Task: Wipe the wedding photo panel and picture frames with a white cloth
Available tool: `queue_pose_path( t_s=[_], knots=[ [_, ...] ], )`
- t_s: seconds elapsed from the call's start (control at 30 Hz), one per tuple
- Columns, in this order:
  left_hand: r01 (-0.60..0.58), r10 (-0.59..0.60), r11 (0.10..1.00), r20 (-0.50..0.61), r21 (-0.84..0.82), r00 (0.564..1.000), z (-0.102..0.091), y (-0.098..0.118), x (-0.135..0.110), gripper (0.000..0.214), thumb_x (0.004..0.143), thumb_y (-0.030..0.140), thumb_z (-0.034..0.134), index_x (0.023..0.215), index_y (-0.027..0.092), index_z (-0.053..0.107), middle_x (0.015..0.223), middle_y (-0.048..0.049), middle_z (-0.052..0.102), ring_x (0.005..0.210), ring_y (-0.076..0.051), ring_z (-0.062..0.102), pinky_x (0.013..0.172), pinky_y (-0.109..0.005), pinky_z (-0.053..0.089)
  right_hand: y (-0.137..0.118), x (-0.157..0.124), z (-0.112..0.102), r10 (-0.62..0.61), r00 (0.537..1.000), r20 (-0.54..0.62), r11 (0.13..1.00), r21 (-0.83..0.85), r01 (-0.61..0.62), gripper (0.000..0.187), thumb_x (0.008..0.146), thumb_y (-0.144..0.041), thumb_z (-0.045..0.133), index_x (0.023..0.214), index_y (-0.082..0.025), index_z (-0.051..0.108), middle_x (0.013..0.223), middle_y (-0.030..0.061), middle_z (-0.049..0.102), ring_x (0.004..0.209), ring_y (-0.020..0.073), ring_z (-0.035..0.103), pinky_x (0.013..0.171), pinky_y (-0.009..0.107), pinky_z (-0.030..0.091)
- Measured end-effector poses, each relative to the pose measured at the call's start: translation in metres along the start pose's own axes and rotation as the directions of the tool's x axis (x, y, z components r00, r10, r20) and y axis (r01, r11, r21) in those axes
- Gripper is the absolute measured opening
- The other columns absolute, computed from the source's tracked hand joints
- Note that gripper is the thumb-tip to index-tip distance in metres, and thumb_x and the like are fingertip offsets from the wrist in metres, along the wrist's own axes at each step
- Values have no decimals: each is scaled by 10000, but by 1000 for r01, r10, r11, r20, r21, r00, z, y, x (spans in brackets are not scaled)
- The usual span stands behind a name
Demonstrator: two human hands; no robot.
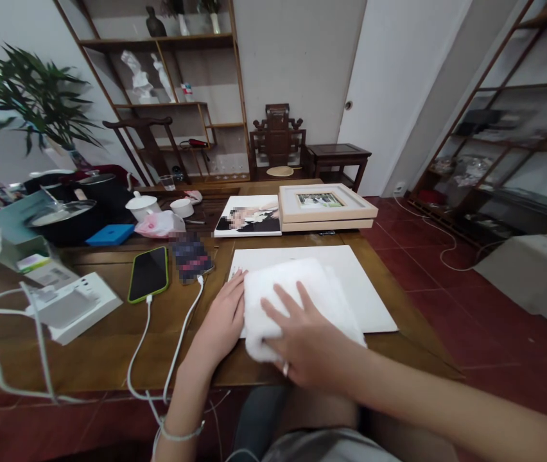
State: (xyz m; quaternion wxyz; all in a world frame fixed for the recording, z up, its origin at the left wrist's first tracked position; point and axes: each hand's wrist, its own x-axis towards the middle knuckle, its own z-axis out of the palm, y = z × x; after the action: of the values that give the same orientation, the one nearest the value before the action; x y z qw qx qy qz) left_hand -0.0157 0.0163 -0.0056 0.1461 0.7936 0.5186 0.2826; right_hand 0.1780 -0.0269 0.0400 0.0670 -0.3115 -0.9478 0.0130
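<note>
Head view shows the right hand point(297, 337) spread flat, pinning a folded white cloth point(293, 295) onto the white board point(374, 301) while the left hand point(223, 314), fingers loosely extended, steadies its edge, gripping nothing.

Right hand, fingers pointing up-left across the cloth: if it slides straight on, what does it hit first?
Probably the left hand, resting at the folded white cloth's left edge; the right hand lies flat on that cloth. Beyond it lies the blurred item by the green-cased phone. Depth is uncertain.
</note>
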Motion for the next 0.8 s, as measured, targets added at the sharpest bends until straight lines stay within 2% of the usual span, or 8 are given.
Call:
queue_pose_path(
  t_s=[0.1,0.2,0.37,0.43,0.5,0.6,0.7,0.8],
  knots=[
    [8,-9,1000,13,16,1000,-1,0,0,479,902,251,305,1276,31,509,1398,-178,455,1342,-243,357,1120,-443,276,-12,-18,-2,-49,998,26,997,64,47,235,800,-353,593,970,-217,684,1402,167,409,1314,476,237,977,730,170],
    [5,-5,1000,24,23,1000,-1,0,-1,481,913,251,284,1279,28,503,1405,-177,447,1345,-230,351,1127,-435,260,3,-20,-1,2,1000,7,997,79,-2,266,811,-332,575,1038,-221,661,1395,131,441,1331,412,253,1029,672,166],
    [29,-29,1000,18,-9,999,0,2,-2,454,931,281,298,1298,100,495,1426,-136,433,1355,-223,333,1130,-445,245,48,10,3,198,979,-41,980,9,-198,313,864,-280,494,1137,-183,613,1382,130,461,1328,354,285,1043,610,207],
    [45,-45,998,2,-42,999,-1,5,-3,463,941,313,299,1323,113,465,1430,-133,427,1355,-221,333,1134,-437,237,55,28,3,252,965,-67,967,-24,-254,330,882,-282,463,1164,-171,595,1360,141,478,1314,367,297,1027,622,217],
    [50,-55,995,-49,-88,997,-4,10,-4,486,949,346,294,1376,135,391,1456,-123,390,1365,-216,311,1138,-427,223,54,43,3,258,963,-81,965,-38,-261,339,894,-286,437,1173,-168,587,1347,145,487,1297,384,312,1007,650,220],
    [37,-68,983,-167,-182,984,-8,14,-6,511,962,379,266,1439,195,262,1509,-82,298,1392,-206,246,1147,-419,186,39,51,4,76,996,-52,997,-28,-78,316,883,-302,450,1122,-176,615,1346,138,487,1298,387,305,1001,667,212],
    [18,-82,963,-230,-268,970,-11,13,-8,526,970,414,168,1450,210,231,1520,-61,276,1396,-206,232,1150,-421,170,17,40,4,-151,988,-45,989,-17,150,278,854,-298,492,1058,-187,643,1345,134,483,1310,379,284,1020,650,203],
    [40,-101,966,-229,-255,968,-10,11,-7,546,966,431,140,1443,194,258,1513,-64,293,1391,-211,247,1148,-419,185,5,18,1,-220,974,-45,975,10,221,260,815,-304,540,1026,-201,650,1356,123,473,1302,377,301,1025,637,222]
  ],
)
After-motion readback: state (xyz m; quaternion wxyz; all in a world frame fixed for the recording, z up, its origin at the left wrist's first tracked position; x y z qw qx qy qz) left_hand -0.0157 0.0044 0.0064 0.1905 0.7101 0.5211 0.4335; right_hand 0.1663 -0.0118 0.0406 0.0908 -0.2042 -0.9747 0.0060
